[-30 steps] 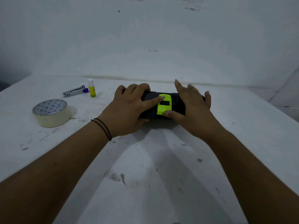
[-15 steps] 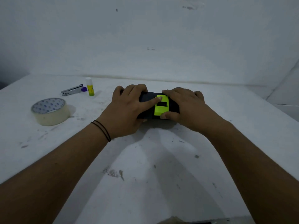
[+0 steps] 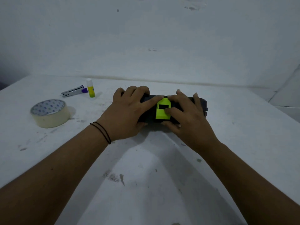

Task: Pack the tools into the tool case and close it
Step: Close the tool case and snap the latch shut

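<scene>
tool case [image 3: 202, 103] shut, right hand [image 3: 186, 117] fingers spread flatter, seemingly pressing latch [image 3: 162, 113]

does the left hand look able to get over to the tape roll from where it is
Probably yes. The left hand rests on the tool case, and the tape roll lies on the same side with only bare table between them. It would have to let go of the case first.
</scene>
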Tool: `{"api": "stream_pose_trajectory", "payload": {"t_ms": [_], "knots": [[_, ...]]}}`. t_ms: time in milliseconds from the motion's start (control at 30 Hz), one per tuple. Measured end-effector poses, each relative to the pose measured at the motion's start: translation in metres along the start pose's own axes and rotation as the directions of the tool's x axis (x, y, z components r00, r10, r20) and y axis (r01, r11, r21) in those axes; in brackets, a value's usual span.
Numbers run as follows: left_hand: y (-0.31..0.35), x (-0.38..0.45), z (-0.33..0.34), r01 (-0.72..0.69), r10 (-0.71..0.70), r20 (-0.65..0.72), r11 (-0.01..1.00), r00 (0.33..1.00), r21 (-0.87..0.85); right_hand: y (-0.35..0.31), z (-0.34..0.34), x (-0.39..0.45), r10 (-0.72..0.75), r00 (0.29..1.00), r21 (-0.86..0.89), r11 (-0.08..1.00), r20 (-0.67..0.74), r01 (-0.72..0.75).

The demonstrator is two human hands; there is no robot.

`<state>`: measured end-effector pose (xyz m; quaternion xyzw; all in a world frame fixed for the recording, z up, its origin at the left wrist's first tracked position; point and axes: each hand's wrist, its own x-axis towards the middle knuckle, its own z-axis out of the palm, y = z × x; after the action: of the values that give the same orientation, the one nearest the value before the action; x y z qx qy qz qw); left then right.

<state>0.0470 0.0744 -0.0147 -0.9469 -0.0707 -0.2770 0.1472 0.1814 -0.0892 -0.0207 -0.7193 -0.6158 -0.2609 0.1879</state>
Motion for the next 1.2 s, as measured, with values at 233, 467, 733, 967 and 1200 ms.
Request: {"api": "stream_pose_trajectory", "payload": {"t_ms": [233,467,733,967,1200], "knots": [[0.0,0.001,-0.001,0.008,-0.008,0.009,1.0,1.0,-0.023,0.001,0.002,-0.002,-0.071,0.997,-0.083,0.994,-0.018,0.07],[0.002,0.004,-0.003,0.024,-0.023,0.021,0.999,1.0,-0.037,0.002,-0.002,-0.001,-0.122,0.99,-0.104,0.988,-0.068,0.115],[0.002,-0.001,-0.001,-0.002,0.001,-0.024,0.999,1.0,-0.035,0.002,0.004,-0.01,-0.17,0.985,-0.197,0.967,-0.042,0.159],[0.001,0.0,0.0,0.004,-0.004,-0.012,0.999,1.0,-0.035,0.003,0.003,-0.003,-0.107,0.991,-0.089,0.991,-0.083,0.1],[0.001,0.002,0.0,0.002,-0.003,-0.009,0.999,1.0,-0.045,0.005,-0.019,0.02,0.304,0.907,0.031,0.945,0.29,-0.326]]}}
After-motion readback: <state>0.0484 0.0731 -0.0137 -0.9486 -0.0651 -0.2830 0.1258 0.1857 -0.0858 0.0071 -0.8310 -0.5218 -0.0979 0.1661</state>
